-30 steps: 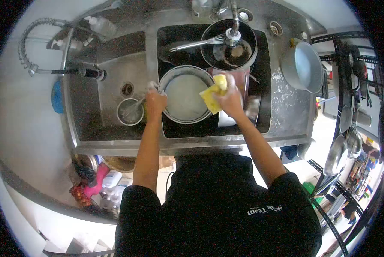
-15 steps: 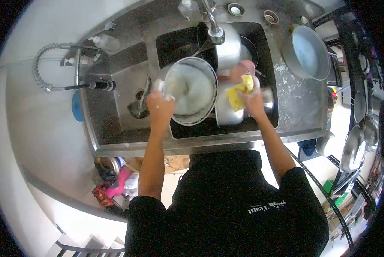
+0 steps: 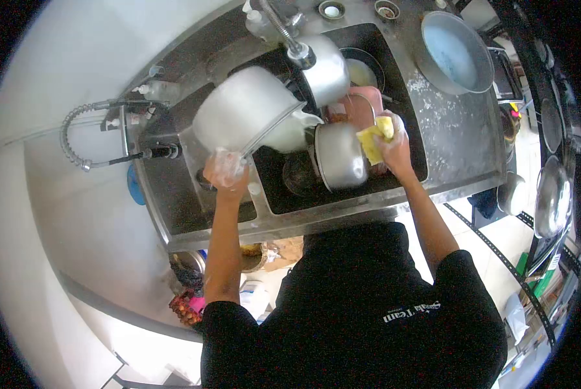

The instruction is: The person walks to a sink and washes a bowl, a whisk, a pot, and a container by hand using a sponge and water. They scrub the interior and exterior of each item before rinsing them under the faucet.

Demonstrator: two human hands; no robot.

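Observation:
My left hand, covered in suds, grips the rim of a large metal pot. The pot is tipped on its side toward the right, and cloudy soapy water pours from its mouth into the sink basin. In my right hand is a yellow sponge, held over the right part of the basin. Just left of that hand a smaller metal pot lies in the basin. A pink container and another metal pot are behind it.
A spring-hose faucet hangs over the basin. A large tub of bluish water stands on the right counter, near small bowls. At left, a second hose sprayer reaches over the shallow left basin.
The large pot has gone from upright to tipped over, and its soapy water now spills out rightward. My right hand still has the sponge. The view has turned slightly.

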